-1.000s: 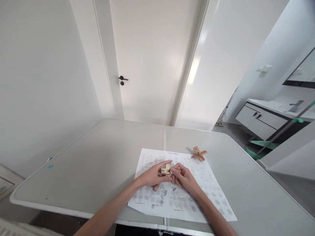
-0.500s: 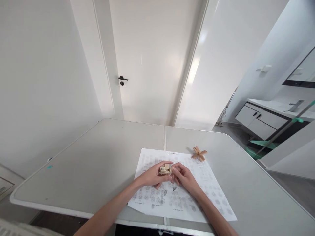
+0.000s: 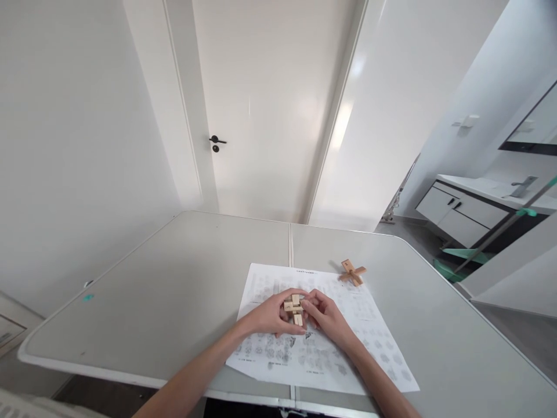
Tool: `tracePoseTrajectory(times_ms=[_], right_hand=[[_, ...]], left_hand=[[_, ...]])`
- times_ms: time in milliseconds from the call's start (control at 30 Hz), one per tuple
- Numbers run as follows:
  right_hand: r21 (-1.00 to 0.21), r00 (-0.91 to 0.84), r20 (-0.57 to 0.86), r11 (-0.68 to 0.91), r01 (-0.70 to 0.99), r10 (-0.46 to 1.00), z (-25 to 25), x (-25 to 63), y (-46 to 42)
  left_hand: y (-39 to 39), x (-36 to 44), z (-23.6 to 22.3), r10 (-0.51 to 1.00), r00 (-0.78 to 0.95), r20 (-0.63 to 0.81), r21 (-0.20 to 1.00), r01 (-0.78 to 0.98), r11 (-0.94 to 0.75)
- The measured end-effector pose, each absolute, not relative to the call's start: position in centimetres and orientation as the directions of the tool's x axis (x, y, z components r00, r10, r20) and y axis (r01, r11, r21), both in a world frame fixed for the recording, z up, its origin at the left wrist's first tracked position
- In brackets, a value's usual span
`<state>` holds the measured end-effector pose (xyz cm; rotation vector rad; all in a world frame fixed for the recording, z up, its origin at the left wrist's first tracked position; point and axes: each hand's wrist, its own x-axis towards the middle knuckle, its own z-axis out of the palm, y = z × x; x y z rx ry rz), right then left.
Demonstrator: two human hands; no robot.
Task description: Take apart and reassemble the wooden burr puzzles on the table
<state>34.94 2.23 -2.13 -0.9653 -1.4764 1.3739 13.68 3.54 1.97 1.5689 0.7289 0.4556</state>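
Note:
Between my hands is a light wooden burr puzzle (image 3: 294, 309) made of several interlocking blocks, with small dark marks on some faces. My left hand (image 3: 272, 313) wraps round it from the left, thumb along the near side and fingers along the far side. From the right, my right hand (image 3: 327, 316) pinches the puzzle's right end; its fingertips partly hide that end. Under both hands lies a white instruction sheet (image 3: 378, 354) printed with rows of small grey diagrams. Beyond my right hand, a browner wooden cross-shaped puzzle (image 3: 352, 273) rests at the sheet's far right corner.
The grey folding table (image 3: 143, 302) has a seam down its middle and a pale rim. A white door (image 3: 270, 116) with a black handle stands behind it. To the right are a washbasin cabinet (image 3: 463, 215) and a green-headed broom or dustpan (image 3: 470, 255).
The puzzle has turned in my hands, so a block on its near side now shows. My left thumb has shifted slightly nearer to me. The brown cross-shaped puzzle and the sheet stay put.

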Motion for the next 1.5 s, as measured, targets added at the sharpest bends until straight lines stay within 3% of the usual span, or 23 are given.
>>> tracePoseTrajectory(times_ms=[467,867,1100,1300,1500], right_hand=[[-0.995,-0.263,0.092,0.080,-0.054,0.960,-2.2,35.0,2.5],[-0.995,-0.287,0.101,0.098,-0.027,0.952,-1.9,35.0,2.3],[-0.978,-0.209,0.181,0.198,0.061,0.961,-2.8,34.9,2.3],[-0.990,-0.245,0.134,0.142,0.015,0.960,-2.6,34.8,2.2],[-0.975,-0.170,0.197,0.212,0.070,0.965,-3.4,34.7,2.3]], left_hand=[[3.6,13.9,1.2,0.772,0.625,-0.110,0.993,0.102,0.058],[4.1,13.9,0.3,0.769,0.635,-0.074,0.995,0.097,0.016],[4.1,14.0,0.3,0.756,0.650,-0.076,0.997,0.043,0.063],[4.1,14.0,0.1,0.768,0.637,-0.074,0.997,0.048,0.055],[3.9,14.1,0.5,0.762,0.638,-0.109,0.994,0.080,0.075]])
